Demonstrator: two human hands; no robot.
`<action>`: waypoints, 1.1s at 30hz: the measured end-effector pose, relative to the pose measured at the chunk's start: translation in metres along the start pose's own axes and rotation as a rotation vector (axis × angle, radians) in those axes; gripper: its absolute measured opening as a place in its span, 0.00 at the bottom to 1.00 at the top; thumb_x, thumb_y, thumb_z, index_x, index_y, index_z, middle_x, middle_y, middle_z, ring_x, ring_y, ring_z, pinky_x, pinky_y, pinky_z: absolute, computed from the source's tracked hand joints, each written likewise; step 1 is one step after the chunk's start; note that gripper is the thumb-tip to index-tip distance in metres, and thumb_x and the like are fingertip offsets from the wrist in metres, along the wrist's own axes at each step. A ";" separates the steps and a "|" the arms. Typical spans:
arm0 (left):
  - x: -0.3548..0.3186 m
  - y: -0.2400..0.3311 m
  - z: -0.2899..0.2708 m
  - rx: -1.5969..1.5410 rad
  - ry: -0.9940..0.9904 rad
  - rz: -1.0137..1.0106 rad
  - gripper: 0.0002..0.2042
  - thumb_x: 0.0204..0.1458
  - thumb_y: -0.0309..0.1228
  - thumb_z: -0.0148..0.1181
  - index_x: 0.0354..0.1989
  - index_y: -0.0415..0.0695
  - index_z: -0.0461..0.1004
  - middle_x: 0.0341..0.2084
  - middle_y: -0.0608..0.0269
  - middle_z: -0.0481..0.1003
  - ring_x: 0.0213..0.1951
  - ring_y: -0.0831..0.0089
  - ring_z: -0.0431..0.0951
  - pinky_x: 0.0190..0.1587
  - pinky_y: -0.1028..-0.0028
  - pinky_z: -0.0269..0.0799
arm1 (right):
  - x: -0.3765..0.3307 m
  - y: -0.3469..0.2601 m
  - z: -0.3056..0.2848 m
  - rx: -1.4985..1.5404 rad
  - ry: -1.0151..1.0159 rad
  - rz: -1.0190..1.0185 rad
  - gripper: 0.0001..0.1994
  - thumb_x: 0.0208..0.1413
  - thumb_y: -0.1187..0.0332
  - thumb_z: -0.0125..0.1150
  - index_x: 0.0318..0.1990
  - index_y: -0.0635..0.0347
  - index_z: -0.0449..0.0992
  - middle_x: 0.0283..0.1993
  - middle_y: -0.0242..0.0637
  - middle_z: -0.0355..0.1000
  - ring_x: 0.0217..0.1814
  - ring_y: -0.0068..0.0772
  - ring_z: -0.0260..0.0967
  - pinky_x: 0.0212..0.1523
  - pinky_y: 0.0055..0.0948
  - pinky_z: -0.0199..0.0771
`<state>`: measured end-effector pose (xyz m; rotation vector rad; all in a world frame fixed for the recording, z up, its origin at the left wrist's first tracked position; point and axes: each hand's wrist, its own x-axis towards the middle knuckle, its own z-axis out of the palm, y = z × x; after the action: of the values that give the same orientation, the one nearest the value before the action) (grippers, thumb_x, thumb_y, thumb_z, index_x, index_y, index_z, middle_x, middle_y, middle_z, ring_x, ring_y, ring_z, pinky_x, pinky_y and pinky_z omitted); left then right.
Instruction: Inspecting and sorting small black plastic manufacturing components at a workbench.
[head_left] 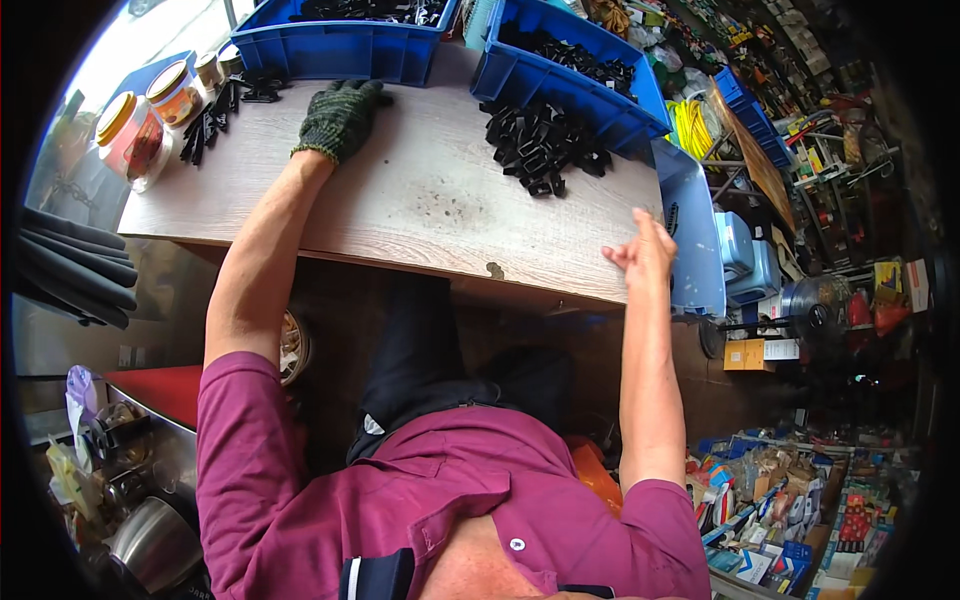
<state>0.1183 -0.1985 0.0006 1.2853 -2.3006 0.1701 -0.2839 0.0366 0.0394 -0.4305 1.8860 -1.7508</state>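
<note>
Much of the handling of the small black pieces looks to be still undone, judging by how they lie: a loose heap of black pieces (540, 150) sits on the bench (420, 185), right of the middle, against the foot of the right blue bin (512, 72), which holds many more of the same kind. The left blue bin (340, 58), at the far side of the bench, also carries black parts, though its far end is cut off by the picture's edge. What may be the worked share is smaller: a few long black strips (207, 128) laid in a rough row beside the lidded jars (130, 132) at the left; whether they are made up from the pieces or are a different part, I cannot tell. The left hand (340, 120), in a dark knitted glove, rests on the bench just in front of the left blue bin, its back turned up; its fingertips are hidden, so whether it pinches anything cannot be told. The bare right hand (648, 255) is over the right end of the bench, beside the pale blue bin (697, 250), thumb spread away from the fingers and nothing showing between them, apart from the heap.
</note>
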 end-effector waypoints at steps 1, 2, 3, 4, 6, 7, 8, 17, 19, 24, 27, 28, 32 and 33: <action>-0.002 0.008 0.001 -0.007 -0.001 0.004 0.14 0.59 0.33 0.53 0.52 0.50 0.76 0.52 0.54 0.75 0.55 0.51 0.72 0.55 0.53 0.69 | -0.002 0.004 0.010 -0.041 -0.073 0.022 0.17 0.53 0.60 0.70 0.40 0.63 0.73 0.12 0.29 0.56 0.11 0.28 0.61 0.22 0.43 0.82; -0.008 0.020 -0.003 -0.030 -0.003 0.065 0.13 0.59 0.32 0.53 0.51 0.50 0.76 0.50 0.55 0.76 0.54 0.51 0.73 0.54 0.54 0.69 | -0.003 0.006 0.020 -0.081 -0.148 0.044 0.17 0.53 0.60 0.70 0.41 0.64 0.73 0.12 0.27 0.57 0.09 0.26 0.60 0.19 0.38 0.81; -0.013 0.032 -0.005 -0.056 -0.005 0.128 0.13 0.58 0.32 0.53 0.50 0.49 0.76 0.48 0.57 0.77 0.53 0.51 0.74 0.53 0.55 0.70 | -0.004 0.007 0.028 -0.082 -0.140 0.044 0.17 0.53 0.60 0.70 0.41 0.64 0.73 0.12 0.27 0.57 0.09 0.26 0.60 0.19 0.38 0.81; -0.017 0.045 -0.006 -0.054 0.041 0.168 0.13 0.58 0.31 0.54 0.50 0.50 0.76 0.47 0.57 0.77 0.52 0.52 0.74 0.52 0.56 0.70 | -0.006 0.008 0.035 -0.160 -0.205 0.055 0.17 0.53 0.60 0.70 0.41 0.64 0.73 0.12 0.27 0.58 0.09 0.25 0.60 0.17 0.36 0.79; -0.029 0.060 -0.012 -0.087 0.006 0.184 0.13 0.58 0.31 0.55 0.51 0.49 0.76 0.47 0.56 0.77 0.51 0.52 0.74 0.52 0.55 0.69 | -0.009 0.007 0.053 -0.240 -0.279 0.069 0.17 0.53 0.60 0.70 0.41 0.65 0.74 0.13 0.28 0.59 0.09 0.24 0.59 0.15 0.33 0.77; -0.032 0.068 -0.014 -0.103 -0.015 0.191 0.14 0.58 0.32 0.56 0.52 0.47 0.75 0.47 0.55 0.77 0.51 0.52 0.74 0.52 0.55 0.69 | -0.010 0.006 0.060 -0.338 -0.287 0.057 0.17 0.53 0.60 0.70 0.41 0.65 0.74 0.14 0.28 0.59 0.09 0.23 0.59 0.14 0.32 0.75; -0.034 0.074 -0.015 -0.103 -0.014 0.190 0.14 0.58 0.32 0.56 0.52 0.47 0.75 0.47 0.55 0.77 0.51 0.52 0.74 0.52 0.55 0.69 | -0.009 0.006 0.067 -0.435 -0.297 0.042 0.17 0.53 0.60 0.70 0.41 0.65 0.75 0.15 0.28 0.60 0.09 0.22 0.58 0.12 0.31 0.74; -0.053 0.114 -0.016 -0.381 0.287 0.162 0.12 0.54 0.33 0.61 0.47 0.48 0.77 0.42 0.53 0.78 0.47 0.52 0.77 0.48 0.56 0.72 | -0.012 0.010 0.092 -0.743 -0.240 -0.158 0.14 0.53 0.64 0.63 0.43 0.63 0.80 0.20 0.34 0.70 0.11 0.22 0.60 0.11 0.28 0.69; -0.066 0.140 -0.015 -0.622 0.290 0.162 0.13 0.53 0.27 0.63 0.47 0.46 0.78 0.42 0.52 0.79 0.46 0.54 0.79 0.49 0.59 0.74 | -0.009 0.013 0.086 -0.664 -0.255 -0.122 0.14 0.53 0.64 0.64 0.42 0.64 0.79 0.19 0.33 0.68 0.11 0.22 0.59 0.12 0.28 0.70; -0.075 0.204 -0.017 -1.061 0.229 0.049 0.20 0.53 0.19 0.60 0.56 0.42 0.74 0.50 0.50 0.76 0.53 0.54 0.76 0.55 0.64 0.73 | -0.019 0.011 0.062 -0.274 -0.525 0.042 0.08 0.56 0.66 0.61 0.32 0.62 0.74 0.11 0.30 0.59 0.10 0.26 0.60 0.14 0.36 0.75; -0.074 0.215 -0.003 -1.115 0.188 0.016 0.20 0.55 0.19 0.58 0.57 0.43 0.73 0.52 0.50 0.75 0.57 0.56 0.74 0.58 0.64 0.70 | -0.040 0.022 0.064 -0.091 -0.824 0.060 0.08 0.60 0.67 0.59 0.34 0.62 0.73 0.11 0.28 0.57 0.08 0.26 0.56 0.14 0.33 0.72; -0.074 0.217 0.001 -1.192 0.158 -0.002 0.17 0.56 0.22 0.59 0.56 0.42 0.74 0.50 0.51 0.76 0.55 0.56 0.75 0.56 0.64 0.71 | -0.048 0.025 0.066 -0.057 -0.889 0.056 0.09 0.61 0.66 0.59 0.35 0.62 0.74 0.11 0.28 0.58 0.08 0.24 0.55 0.14 0.31 0.71; -0.079 0.218 -0.006 -1.187 0.024 -0.060 0.15 0.58 0.31 0.62 0.52 0.40 0.76 0.45 0.50 0.78 0.48 0.57 0.79 0.51 0.63 0.73 | -0.049 0.034 0.057 -0.006 -0.875 0.039 0.12 0.63 0.61 0.59 0.38 0.64 0.75 0.11 0.28 0.59 0.08 0.21 0.53 0.14 0.30 0.70; -0.080 0.219 -0.004 -1.205 0.040 -0.085 0.16 0.58 0.32 0.63 0.52 0.39 0.76 0.45 0.49 0.78 0.48 0.56 0.79 0.52 0.63 0.74 | -0.054 0.031 0.058 -0.005 -0.843 0.022 0.12 0.63 0.61 0.59 0.39 0.64 0.76 0.11 0.27 0.59 0.08 0.19 0.51 0.13 0.28 0.70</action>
<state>-0.0271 -0.0159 -0.0064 0.6802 -1.7160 -1.0391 -0.2027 0.0230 0.0163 -0.9619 1.2683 -1.2429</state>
